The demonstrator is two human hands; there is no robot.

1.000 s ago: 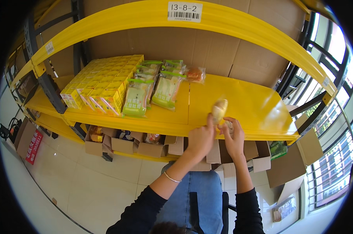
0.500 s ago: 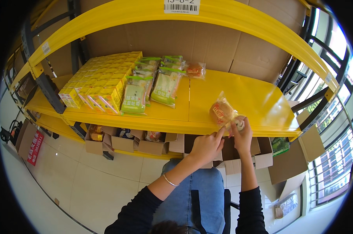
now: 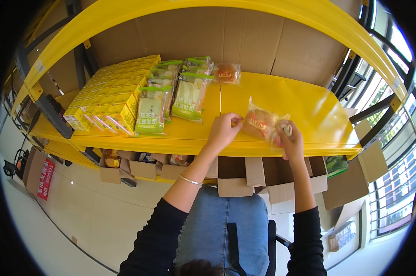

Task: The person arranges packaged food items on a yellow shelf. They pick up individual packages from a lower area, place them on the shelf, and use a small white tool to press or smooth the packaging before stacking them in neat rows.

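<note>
- I see the right hand (image 3: 290, 138) right of centre in the frame, its fingers curled closed on the right end of a clear wrapper; a small pale object (image 3: 288, 129) shows between the fingers, too small for me to identify.
- That wrapper belongs to the wrapped bun (image 3: 258, 123), just right of centre, over the front part of the yellow shelf (image 3: 318, 110); I cannot tell whether its underside touches the surface.
- The left hand (image 3: 225, 131) I find near the middle of the frame, just beside the bun's left edge, fingers half curled, thumb and forefinger close together. I see nothing in its palm, and cannot tell whether the fingertips touch the wrapper.
- A second bun (image 3: 227, 73) in clear wrap lies above centre, near the cardboard backing (image 3: 249, 41).
- Left of it I have green-and-clear bags (image 3: 188, 97) in two rows, the front ones leaning back.
- Yellow cartons (image 3: 111, 96) stand packed together in the upper left, right beside the bags.
- Below the shelf edge, I see brown cardboard boxes (image 3: 235, 186) in a row across the middle of the frame.
</note>
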